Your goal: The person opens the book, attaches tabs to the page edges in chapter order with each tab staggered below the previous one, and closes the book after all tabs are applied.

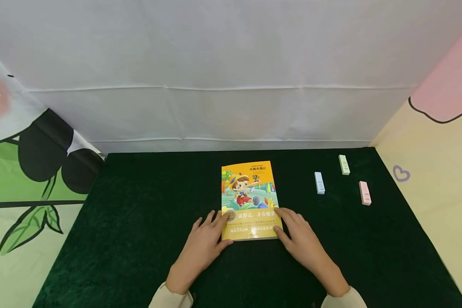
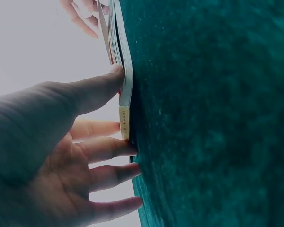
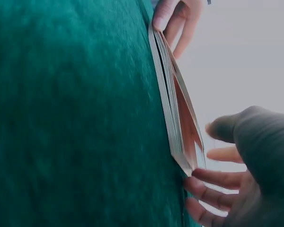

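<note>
A paperback book with an orange and yellow illustrated cover lies upright to me on the dark green cloth, front side up. My left hand rests at its lower left corner, index fingertip on the cover and thumb at the bottom edge. In the left wrist view, the other fingers spread past the spine and touch the cloth. At the lower right edge, my right hand has its thumb and fingertips against the book, fingers fairly straight. From the right wrist, the front cover stands slightly raised off the pages.
Three small narrow boxes lie right of the book: a light blue box, a pale green box and a pink box. A white curtain hangs behind the cloth-covered table. Printed panels flank both sides.
</note>
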Action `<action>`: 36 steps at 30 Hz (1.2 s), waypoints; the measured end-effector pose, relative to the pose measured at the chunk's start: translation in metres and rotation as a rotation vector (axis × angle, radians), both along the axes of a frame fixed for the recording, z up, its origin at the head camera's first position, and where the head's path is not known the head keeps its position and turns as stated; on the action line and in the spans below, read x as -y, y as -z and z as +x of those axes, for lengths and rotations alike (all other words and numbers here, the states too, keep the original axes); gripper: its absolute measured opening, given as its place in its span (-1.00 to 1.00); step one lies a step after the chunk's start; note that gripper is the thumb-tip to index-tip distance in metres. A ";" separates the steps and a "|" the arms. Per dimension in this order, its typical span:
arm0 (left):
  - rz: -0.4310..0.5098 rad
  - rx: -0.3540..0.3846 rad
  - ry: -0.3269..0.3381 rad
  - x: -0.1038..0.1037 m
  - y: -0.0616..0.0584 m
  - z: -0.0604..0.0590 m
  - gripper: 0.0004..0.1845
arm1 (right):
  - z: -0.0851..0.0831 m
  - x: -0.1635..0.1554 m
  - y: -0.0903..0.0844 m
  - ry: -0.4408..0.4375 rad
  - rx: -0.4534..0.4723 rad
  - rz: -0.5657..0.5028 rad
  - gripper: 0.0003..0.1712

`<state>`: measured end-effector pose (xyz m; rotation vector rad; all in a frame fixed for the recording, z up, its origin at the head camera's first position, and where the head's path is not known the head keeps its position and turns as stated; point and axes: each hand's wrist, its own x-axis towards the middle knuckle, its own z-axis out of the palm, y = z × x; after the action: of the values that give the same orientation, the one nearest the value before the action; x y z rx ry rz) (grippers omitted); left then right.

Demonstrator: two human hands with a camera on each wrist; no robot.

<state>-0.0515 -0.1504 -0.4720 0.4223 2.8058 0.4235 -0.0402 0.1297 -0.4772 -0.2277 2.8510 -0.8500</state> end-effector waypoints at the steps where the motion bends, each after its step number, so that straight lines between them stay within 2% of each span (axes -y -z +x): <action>1: 0.002 0.001 0.003 0.000 0.000 0.000 -0.19 | 0.001 0.002 0.000 0.007 -0.015 0.011 -0.33; 6: 0.009 0.008 0.007 0.000 -0.002 -0.001 -0.19 | 0.004 0.009 -0.001 0.043 -0.091 0.003 -0.27; 10: 0.042 0.003 -0.028 -0.001 -0.008 -0.002 -0.31 | 0.003 0.011 -0.005 0.074 -0.094 -0.103 -0.22; 15: 0.183 -0.031 -0.128 -0.005 -0.020 -0.007 -0.53 | -0.003 0.013 -0.013 0.147 0.032 -0.378 -0.10; 19: 0.375 -0.013 -0.179 -0.008 -0.029 -0.013 -0.60 | -0.009 0.012 -0.020 0.186 0.167 -0.615 -0.05; 21: 0.466 0.010 -0.191 -0.011 -0.034 -0.017 -0.60 | -0.012 0.012 -0.024 0.187 0.217 -0.698 -0.06; 24: 0.583 0.039 -0.198 -0.016 -0.042 -0.025 -0.60 | -0.015 0.012 -0.030 0.151 0.253 -0.771 -0.08; 27: 0.654 0.047 -0.205 -0.022 -0.050 -0.034 -0.60 | -0.018 0.013 -0.035 0.097 0.252 -0.816 -0.10; 32: 0.722 0.055 -0.236 -0.033 -0.061 -0.052 -0.59 | -0.020 0.017 -0.041 0.000 0.228 -0.857 -0.11; 36: 0.742 0.045 -0.247 -0.042 -0.063 -0.066 -0.54 | -0.022 0.023 -0.045 -0.070 0.226 -0.880 -0.11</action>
<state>-0.1173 -0.1080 -0.4087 0.1922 2.5696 1.5135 -0.0621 0.1071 -0.4320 -0.2962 2.0761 -1.9101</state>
